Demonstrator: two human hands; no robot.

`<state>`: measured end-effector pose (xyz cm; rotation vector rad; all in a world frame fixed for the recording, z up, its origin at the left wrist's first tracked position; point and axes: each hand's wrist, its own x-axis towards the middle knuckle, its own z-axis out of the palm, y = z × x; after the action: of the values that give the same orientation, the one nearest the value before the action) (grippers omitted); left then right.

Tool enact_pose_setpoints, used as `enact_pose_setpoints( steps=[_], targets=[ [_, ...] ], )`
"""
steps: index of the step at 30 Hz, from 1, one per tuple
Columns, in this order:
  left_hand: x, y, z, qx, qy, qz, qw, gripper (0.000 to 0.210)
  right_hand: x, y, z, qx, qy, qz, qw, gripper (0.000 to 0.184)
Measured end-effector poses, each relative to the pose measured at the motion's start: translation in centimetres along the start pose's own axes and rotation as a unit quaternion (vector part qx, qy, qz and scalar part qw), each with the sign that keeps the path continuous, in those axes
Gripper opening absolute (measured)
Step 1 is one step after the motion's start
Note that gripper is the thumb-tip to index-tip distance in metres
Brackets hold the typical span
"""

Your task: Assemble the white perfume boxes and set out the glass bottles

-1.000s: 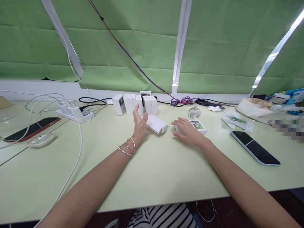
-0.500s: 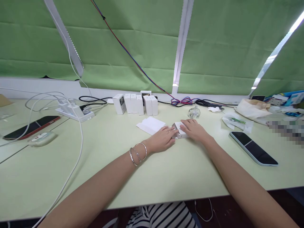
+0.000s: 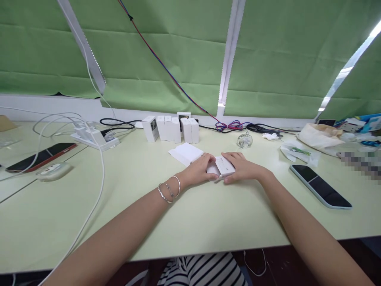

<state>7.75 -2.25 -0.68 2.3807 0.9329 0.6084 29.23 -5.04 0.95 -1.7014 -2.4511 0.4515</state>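
Observation:
Between my hands a small white cardboard box (image 3: 225,167) with fine print on its face rests low over the table. My left hand (image 3: 200,169), with bracelets at the wrist, curls its fingers and thumb around the box's left end, where a flap seems to stand out. My right hand (image 3: 243,167) grips the right end, thumb at the near edge and fingers over the far side. Partly behind my left hand lies a flat white card sheet (image 3: 185,152). What is inside the box cannot be seen.
Several upright white boxes (image 3: 168,129) stand at the back. Right of them are a clear glass object (image 3: 245,140) and bundled cables (image 3: 262,129). A phone (image 3: 320,186) lies at the right; a power strip (image 3: 95,139) and another phone (image 3: 41,157) are at the left.
My fingers have shifted from pressing on the box to gripping it at both ends. The box has turned and tilted, showing its printed face.

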Motion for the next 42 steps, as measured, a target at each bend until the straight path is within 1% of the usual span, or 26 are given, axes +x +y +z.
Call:
enact_pose_setpoints(
  steps=[2, 4, 6, 9, 12, 14, 17, 19, 21, 23, 26, 28, 31, 36, 39, 42],
  targets=[
    [0.0, 0.0, 0.2, 0.009, -0.002, 0.009, 1.000, 0.066, 0.0, 0.2, 0.1, 0.006, 0.006, 0.000, 1.000, 0.109],
    [0.0, -0.2, 0.5, 0.016, -0.001, 0.019, 1.000, 0.079, 0.1, 0.3, 0.3, 0.010, 0.023, -0.002, 1.000, 0.105],
    [0.0, -0.3, 0.8, 0.015, 0.007, 0.022, 1.000, 0.085, 0.3, 0.4, 0.6, 0.013, 0.041, -0.012, 0.999, 0.102],
    [0.0, -0.5, 1.1, -0.011, 0.022, 0.007, 1.000, 0.092, 0.4, 0.3, 0.7, 0.014, 0.059, -0.025, 0.998, 0.097],
    [-0.1, -0.4, 1.1, -0.053, 0.008, -0.015, 0.998, 0.100, 0.4, 0.1, 0.7, 0.015, 0.062, -0.025, 0.998, 0.098],
    [-0.2, -0.1, 0.9, -0.063, -0.004, -0.016, 0.998, 0.101, 0.4, 0.0, 0.6, 0.022, 0.057, -0.024, 0.998, 0.100],
    [-0.4, 0.4, 0.7, -0.050, -0.012, -0.013, 0.999, 0.097, 0.2, -0.1, 0.5, 0.036, 0.046, -0.033, 0.998, 0.101],
    [-0.4, 0.8, 0.6, -0.035, -0.003, -0.017, 0.999, 0.093, 0.1, -0.3, 0.4, 0.044, 0.043, -0.041, 0.997, 0.099],
    [-0.4, 1.1, 0.6, -0.012, 0.017, -0.015, 1.000, 0.090, 0.0, -0.5, 0.4, 0.047, 0.045, -0.045, 0.997, 0.099],
    [-0.2, 1.2, 0.6, 0.020, 0.041, 0.003, 0.999, 0.088, -0.1, -0.9, 0.3, 0.037, 0.058, -0.047, 0.997, 0.097],
    [0.1, 1.2, 0.6, 0.068, 0.068, 0.048, 0.994, 0.086, -0.2, -1.5, 0.3, 0.008, 0.087, -0.049, 0.995, 0.093],
    [0.1, 1.2, 0.6, 0.094, 0.086, 0.070, 0.989, 0.083, -0.2, -1.8, 0.3, -0.008, 0.106, -0.059, 0.993, 0.089],
    [0.2, 1.1, 0.6, 0.118, 0.108, 0.086, 0.983, 0.079, -0.1, -1.7, 0.5, -0.021, 0.129, -0.083, 0.988, 0.082],
    [0.0, 1.0, 0.9, 0.113, 0.101, 0.095, 0.984, 0.081, 0.3, -1.2, 1.0, -0.044, 0.160, -0.080, 0.983, 0.088],
    [0.0, 0.8, 0.9, 0.116, 0.101, 0.092, 0.984, 0.087, 0.5, -0.9, 1.1, -0.044, 0.168, -0.066, 0.983, 0.090],
    [0.1, 0.3, 0.7, 0.128, 0.109, 0.096, 0.981, 0.093, 0.6, -0.8, 1.1, -0.033, 0.178, -0.063, 0.981, 0.096]
  ],
)
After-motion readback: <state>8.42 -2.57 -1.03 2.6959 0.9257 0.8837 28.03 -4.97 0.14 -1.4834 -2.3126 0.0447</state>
